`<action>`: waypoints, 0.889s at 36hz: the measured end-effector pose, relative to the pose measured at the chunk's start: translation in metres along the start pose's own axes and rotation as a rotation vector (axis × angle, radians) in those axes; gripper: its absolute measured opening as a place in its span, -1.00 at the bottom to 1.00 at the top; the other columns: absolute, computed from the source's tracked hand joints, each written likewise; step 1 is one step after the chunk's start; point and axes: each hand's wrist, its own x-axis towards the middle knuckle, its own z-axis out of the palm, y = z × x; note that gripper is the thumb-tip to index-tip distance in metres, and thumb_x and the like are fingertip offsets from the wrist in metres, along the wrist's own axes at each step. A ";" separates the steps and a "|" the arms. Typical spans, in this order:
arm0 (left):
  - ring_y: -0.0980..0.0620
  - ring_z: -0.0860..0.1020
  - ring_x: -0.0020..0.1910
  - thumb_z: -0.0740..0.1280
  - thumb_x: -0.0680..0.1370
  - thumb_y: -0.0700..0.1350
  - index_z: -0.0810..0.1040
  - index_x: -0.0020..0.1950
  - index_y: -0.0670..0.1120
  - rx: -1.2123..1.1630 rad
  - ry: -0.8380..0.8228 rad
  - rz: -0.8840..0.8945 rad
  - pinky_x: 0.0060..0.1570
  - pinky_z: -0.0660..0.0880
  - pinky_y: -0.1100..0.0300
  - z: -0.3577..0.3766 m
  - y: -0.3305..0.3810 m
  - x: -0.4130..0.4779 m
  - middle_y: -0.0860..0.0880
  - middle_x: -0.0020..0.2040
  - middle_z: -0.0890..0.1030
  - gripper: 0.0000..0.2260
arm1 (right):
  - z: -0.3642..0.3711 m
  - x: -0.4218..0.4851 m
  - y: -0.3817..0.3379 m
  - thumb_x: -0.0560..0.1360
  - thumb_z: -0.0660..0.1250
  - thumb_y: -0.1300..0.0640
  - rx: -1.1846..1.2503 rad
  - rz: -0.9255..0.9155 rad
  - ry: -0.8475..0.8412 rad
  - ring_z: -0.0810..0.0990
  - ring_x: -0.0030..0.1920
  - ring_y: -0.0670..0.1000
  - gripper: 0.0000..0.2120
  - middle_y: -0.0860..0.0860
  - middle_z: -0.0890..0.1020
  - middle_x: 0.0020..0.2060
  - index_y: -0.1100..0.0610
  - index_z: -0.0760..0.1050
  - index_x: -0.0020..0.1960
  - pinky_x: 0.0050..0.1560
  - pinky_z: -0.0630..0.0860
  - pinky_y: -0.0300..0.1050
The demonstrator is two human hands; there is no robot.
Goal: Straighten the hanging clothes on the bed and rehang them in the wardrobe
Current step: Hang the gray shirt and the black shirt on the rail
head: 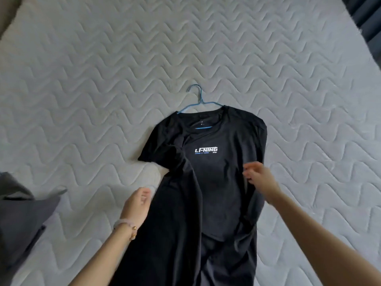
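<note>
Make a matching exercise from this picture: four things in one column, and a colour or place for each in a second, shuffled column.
Things:
1. hanger
2. T-shirt
3. bracelet
4. grey cloth

Colour or place:
a. black, with white lettering
b. far left of the view
c. blue
d. on the left wrist

Pairs: 1-c, 2-a, 3-d, 4-b

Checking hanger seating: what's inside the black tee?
A blue hanger: its hook and upper arms stick out of the tee collar, a bit of bar shows through the neck. Its shoulder ends are covered by fabric.
</note>
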 end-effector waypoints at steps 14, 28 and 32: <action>-0.10 0.49 0.28 0.02 0.48 -0.02 0.47 0.33 -0.10 0.660 0.252 0.281 0.23 0.42 0.05 0.003 -0.075 0.068 -0.06 0.36 0.46 -0.52 | 0.032 0.161 -0.099 0.47 0.22 0.23 -0.634 -0.380 0.050 0.24 0.45 0.14 -0.42 0.15 0.30 0.44 0.20 0.21 0.47 0.47 0.15 -0.01; -0.13 0.52 0.27 0.44 0.36 -0.21 0.51 0.26 -0.09 0.636 0.241 0.218 0.09 0.55 -0.11 0.011 -0.066 0.071 -0.07 0.34 0.50 -0.54 | 0.038 0.189 -0.122 0.53 0.26 0.07 -0.780 -0.311 0.093 0.50 0.17 0.28 -0.67 0.28 0.52 0.19 0.20 0.43 0.24 0.15 0.40 0.05; -0.12 0.49 0.30 0.42 0.38 -0.20 0.47 0.29 -0.08 0.637 0.235 0.217 0.13 0.53 -0.12 0.012 -0.069 0.070 -0.05 0.36 0.47 -0.53 | 0.033 0.174 -0.105 0.54 0.26 0.06 -0.763 -0.240 0.085 0.55 0.06 0.26 -0.73 0.27 0.58 0.09 0.22 0.46 0.14 -0.03 0.40 -0.01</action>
